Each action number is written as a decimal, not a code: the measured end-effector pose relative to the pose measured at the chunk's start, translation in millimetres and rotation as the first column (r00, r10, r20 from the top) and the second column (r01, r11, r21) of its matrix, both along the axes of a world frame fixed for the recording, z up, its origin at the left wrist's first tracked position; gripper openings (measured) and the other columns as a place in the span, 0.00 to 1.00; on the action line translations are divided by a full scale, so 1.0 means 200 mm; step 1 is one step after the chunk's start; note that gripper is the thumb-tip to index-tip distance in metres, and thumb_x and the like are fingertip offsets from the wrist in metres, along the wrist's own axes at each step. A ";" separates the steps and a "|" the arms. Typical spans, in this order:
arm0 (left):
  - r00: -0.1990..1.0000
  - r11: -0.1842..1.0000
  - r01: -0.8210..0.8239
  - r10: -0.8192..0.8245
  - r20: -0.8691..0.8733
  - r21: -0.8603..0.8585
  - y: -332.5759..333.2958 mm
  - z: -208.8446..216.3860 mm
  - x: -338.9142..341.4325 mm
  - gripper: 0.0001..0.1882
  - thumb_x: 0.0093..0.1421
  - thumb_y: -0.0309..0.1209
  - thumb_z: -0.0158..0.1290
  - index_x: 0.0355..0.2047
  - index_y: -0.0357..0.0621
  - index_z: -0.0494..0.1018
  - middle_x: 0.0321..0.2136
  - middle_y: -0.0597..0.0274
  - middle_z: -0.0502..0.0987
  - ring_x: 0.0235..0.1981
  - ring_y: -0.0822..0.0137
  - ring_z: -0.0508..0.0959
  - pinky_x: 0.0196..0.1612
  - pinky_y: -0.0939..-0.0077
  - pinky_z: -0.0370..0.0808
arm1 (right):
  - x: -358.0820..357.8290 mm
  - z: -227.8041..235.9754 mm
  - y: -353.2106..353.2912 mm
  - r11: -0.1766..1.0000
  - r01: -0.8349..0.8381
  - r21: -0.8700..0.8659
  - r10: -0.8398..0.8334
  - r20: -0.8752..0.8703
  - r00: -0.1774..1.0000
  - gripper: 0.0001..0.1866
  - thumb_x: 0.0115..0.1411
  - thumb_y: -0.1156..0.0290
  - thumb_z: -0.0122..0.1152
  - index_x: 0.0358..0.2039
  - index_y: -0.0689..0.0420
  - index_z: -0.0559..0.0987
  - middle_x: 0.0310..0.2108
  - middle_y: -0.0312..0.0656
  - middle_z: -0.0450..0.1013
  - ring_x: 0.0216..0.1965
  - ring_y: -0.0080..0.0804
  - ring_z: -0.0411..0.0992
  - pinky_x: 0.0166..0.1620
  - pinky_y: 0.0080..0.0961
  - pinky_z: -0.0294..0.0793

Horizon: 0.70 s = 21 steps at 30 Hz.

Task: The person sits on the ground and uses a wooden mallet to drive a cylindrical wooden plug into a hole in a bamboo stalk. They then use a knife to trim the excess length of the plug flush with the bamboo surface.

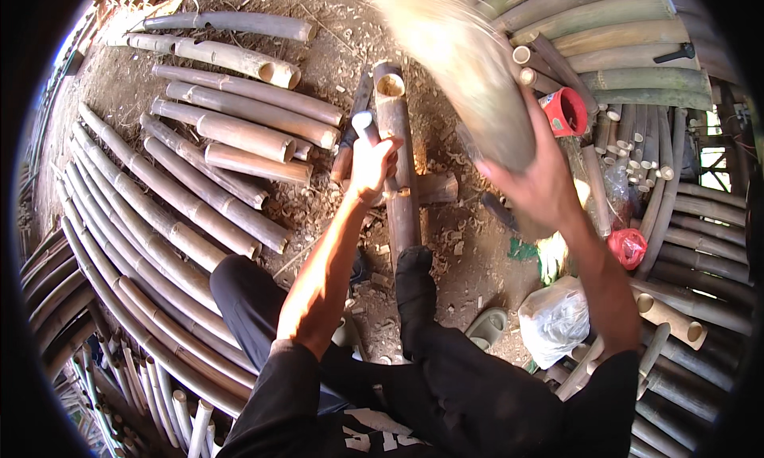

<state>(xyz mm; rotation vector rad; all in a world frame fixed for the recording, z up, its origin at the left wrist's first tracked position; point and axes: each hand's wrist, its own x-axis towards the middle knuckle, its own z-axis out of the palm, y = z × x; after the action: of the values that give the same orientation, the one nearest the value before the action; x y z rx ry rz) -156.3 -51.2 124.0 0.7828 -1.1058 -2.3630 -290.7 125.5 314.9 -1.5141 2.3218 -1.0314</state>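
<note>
A chisel (364, 124) stands in my left hand (374, 167), fingers wrapped round its handle, with its pale round butt facing up. Its lower end is mostly hidden by the hand, close to a cut notch in a thick bamboo pole (404, 219). My right hand (537, 183) grips the narrow end of a big pale wooden mallet (461, 68), smeared by motion and raised to the right of the pole. A foot in a dark sock (415, 287) presses on the near part of the pole. The pole's hollow far end points away from me.
Bamboo lengths (239, 124) lie in rows on the left. Split bamboo slats (621, 44) and a red cup (563, 112) are at the far right. A white plastic bag (555, 321) and sandals (487, 328) lie nearby. Shavings (458, 243) cover the dirt floor.
</note>
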 end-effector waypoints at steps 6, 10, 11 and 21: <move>0.968 0.969 -0.116 0.159 0.192 -0.218 -0.03 0.24 0.15 0.18 0.58 0.30 0.54 0.15 0.49 0.60 0.09 0.73 0.55 0.09 0.77 0.53 0.14 0.78 0.52 | 0.27 -0.37 0.69 0.919 0.267 0.288 -0.376 0.443 0.814 0.50 0.49 0.60 0.70 0.66 0.66 0.52 0.61 0.59 0.60 0.62 0.46 0.62 0.63 0.34 0.61; 0.986 0.984 -0.168 0.169 0.006 -0.065 -0.03 0.08 0.20 0.17 0.59 0.29 0.51 0.16 0.47 0.58 0.10 0.71 0.57 0.09 0.77 0.53 0.15 0.78 0.54 | 0.58 -0.62 1.00 0.797 0.389 0.461 -0.573 0.376 0.728 0.48 0.49 0.61 0.70 0.65 0.66 0.55 0.60 0.58 0.61 0.61 0.45 0.62 0.61 0.34 0.63; 0.986 0.984 -0.167 0.166 -0.018 -0.059 -0.02 0.06 0.19 0.16 0.59 0.28 0.51 0.17 0.46 0.59 0.11 0.71 0.57 0.09 0.77 0.53 0.15 0.78 0.54 | 0.65 -0.73 1.10 0.780 0.413 0.470 -0.589 0.330 0.737 0.47 0.49 0.61 0.70 0.64 0.66 0.56 0.58 0.57 0.63 0.60 0.43 0.64 0.60 0.33 0.64; 0.954 0.890 -0.297 0.291 -0.068 -0.346 0.07 0.07 0.07 0.11 0.57 0.24 0.53 0.18 0.39 0.69 0.12 0.70 0.67 0.12 0.80 0.62 0.16 0.81 0.59 | 1.13 -1.09 1.46 0.772 0.249 0.585 -0.631 0.655 0.416 0.52 0.46 0.54 0.72 0.65 0.63 0.54 0.58 0.54 0.63 0.61 0.42 0.62 0.61 0.33 0.62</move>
<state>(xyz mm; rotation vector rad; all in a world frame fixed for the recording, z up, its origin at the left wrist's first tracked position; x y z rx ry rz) -141.8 -37.4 137.7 0.7395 -1.2592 -1.8478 -65.2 417.5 96.7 -0.0601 1.9846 -0.9583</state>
